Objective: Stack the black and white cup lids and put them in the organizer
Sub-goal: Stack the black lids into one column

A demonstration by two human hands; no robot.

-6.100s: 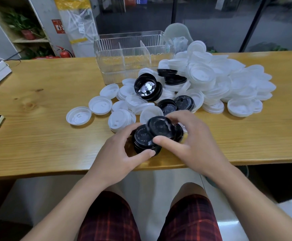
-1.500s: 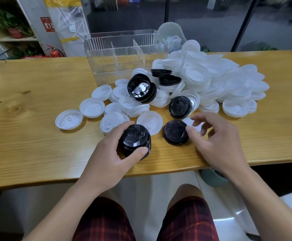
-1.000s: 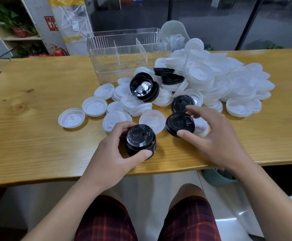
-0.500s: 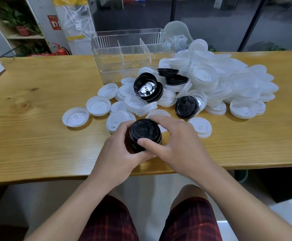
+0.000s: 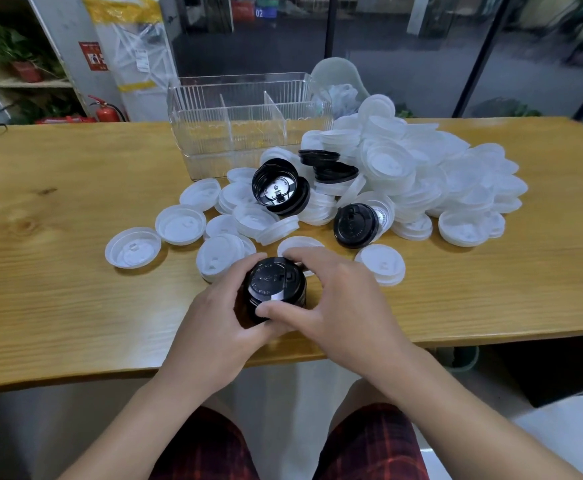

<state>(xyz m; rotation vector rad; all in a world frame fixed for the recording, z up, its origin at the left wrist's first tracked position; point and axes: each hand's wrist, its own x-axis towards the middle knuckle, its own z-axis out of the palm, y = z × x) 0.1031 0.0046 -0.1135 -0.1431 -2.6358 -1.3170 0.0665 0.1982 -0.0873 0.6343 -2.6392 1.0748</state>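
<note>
I hold the stack of black lids (image 5: 272,289) between both hands at the near edge of the worktop (image 5: 58,271), just in front of me. My left hand (image 5: 214,327) curls round its left and near side, and my right hand (image 5: 338,306) wraps it from the right, thumb pressed to the near rim and fingers arched over the far side. The top lid faces up, its sip flap showing.

Just beyond the stack, a single black lid (image 5: 356,226) leans against white ones, and further off an upturned black lid (image 5: 278,190) rests tilted on the scatter. Two more black lids (image 5: 331,168) lie on the edge of the big heap of white lids (image 5: 439,181) spreading to the right. Loose white lids (image 5: 179,224) lie singly to the left of my hands.

At the far side stands the clear organizer (image 5: 248,126), its dividers upright, touching the heap on its right.
</note>
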